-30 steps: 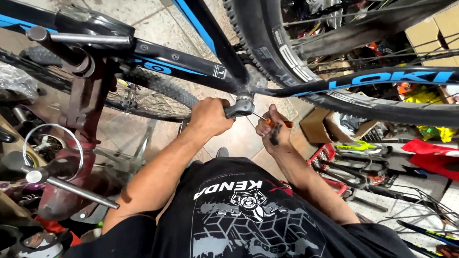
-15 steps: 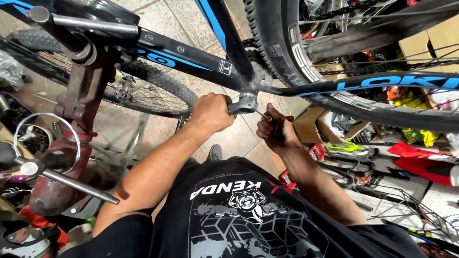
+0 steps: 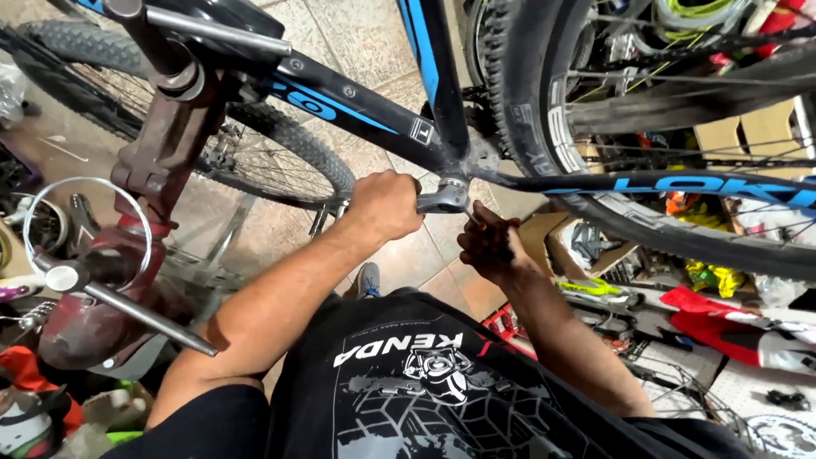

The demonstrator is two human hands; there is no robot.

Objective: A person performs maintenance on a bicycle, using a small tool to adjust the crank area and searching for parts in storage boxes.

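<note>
crank arm (image 3: 442,199), silver, sits at the bottom bracket where the black-and-blue bicycle frame (image 3: 357,106) tubes meet, just above my chest. my left hand (image 3: 384,206) is clamped around its outer end, so the arm is steadied. my right hand (image 3: 486,245) is curled shut just beside the crank's hub end, seemingly on a thin tool; the tool itself is too hidden to name. the hands are close together, not touching. the frame is gripped in a reddish repair stand clamp (image 3: 166,153), which puts the work at arm height. rear tyre (image 3: 544,102) hangs to the right, a front wheel (image 3: 212,144) behind.
</note>
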